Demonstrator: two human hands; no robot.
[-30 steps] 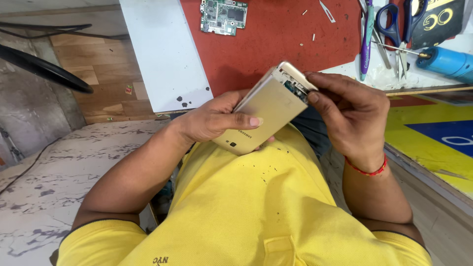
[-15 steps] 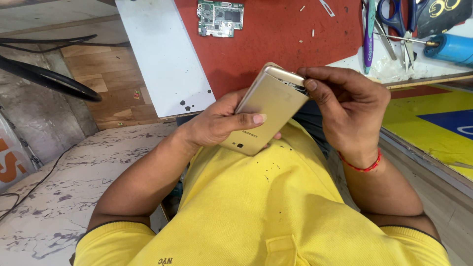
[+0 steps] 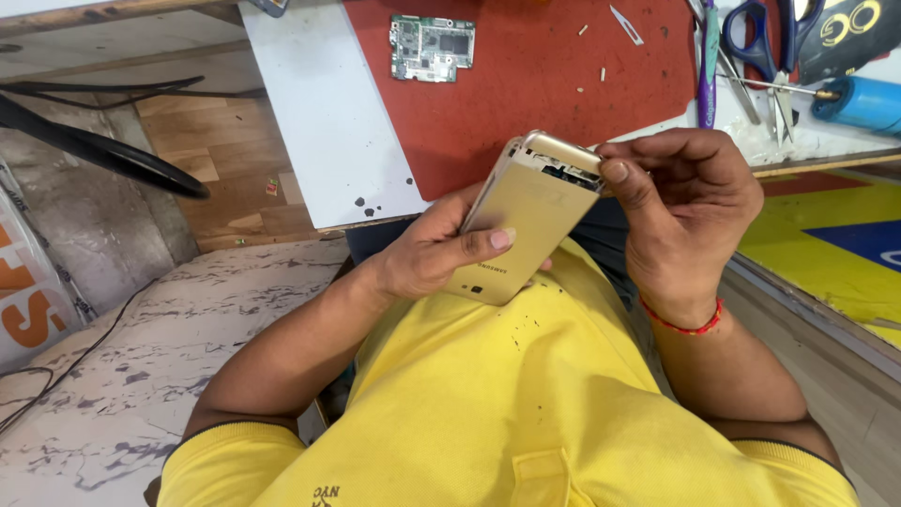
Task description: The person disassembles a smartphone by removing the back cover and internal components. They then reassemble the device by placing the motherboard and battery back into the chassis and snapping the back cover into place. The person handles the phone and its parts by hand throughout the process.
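Observation:
A gold phone body (image 3: 526, 211) with its top end broken open is held above my lap, close to my yellow shirt. My left hand (image 3: 432, 249) wraps it from below, thumb lying across its back. My right hand (image 3: 680, 202), with a red thread on the wrist, pinches the phone's open top corner with thumb and fingertips. Whether a small tool is in those fingers cannot be made out.
A red work mat (image 3: 554, 84) lies on a white bench top (image 3: 319, 122), bearing a green circuit board (image 3: 432, 47) and small screws. Blue-handled scissors (image 3: 774, 38), a purple tool and a blue cylinder (image 3: 863, 103) lie at the right. Black cable (image 3: 94, 150) runs at the left.
Both hands with the phone have shifted slightly; the right hand's fingers have closed tighter on the phone's top corner. The camera view has drifted a little.

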